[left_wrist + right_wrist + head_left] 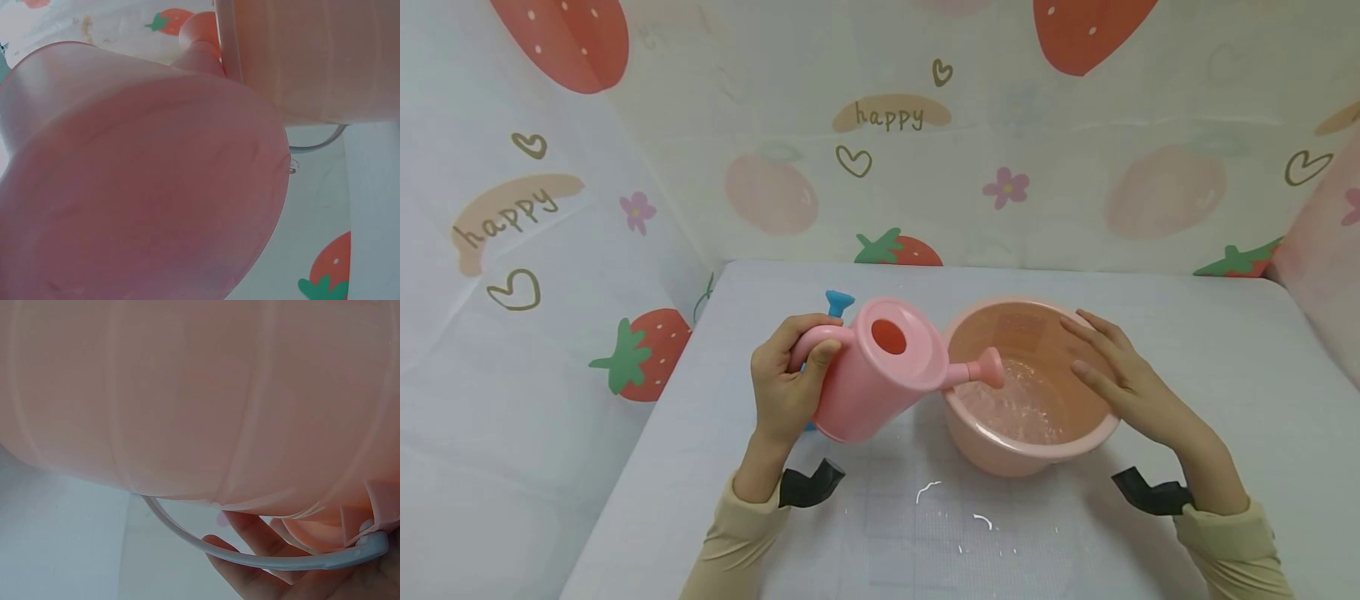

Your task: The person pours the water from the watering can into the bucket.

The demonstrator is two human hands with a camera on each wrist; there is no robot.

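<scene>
My left hand (786,383) grips the handle of a pink watering can (880,383), its thumb on top of the handle. The can leans to the right, and its spout with a flared rose (988,368) reaches over the rim of a peach-coloured bucket (1000,454). Rippling water (1011,408) lies in the bucket. At the bucket's right rim is my right hand (1123,379), its fingers spread and fairly straight over the edge. A grey bail handle (250,557) crosses in front of the right fingers (265,537) in the right wrist view. The can's base (144,187) hides the left hand in its wrist view.
A blue thing with a flared top (839,302) stands behind the watering can, mostly hidden by it. Wet spots (981,522) shine on the white table (880,550) in front of the bucket. A printed cloth (925,200) hangs along the table's back edge.
</scene>
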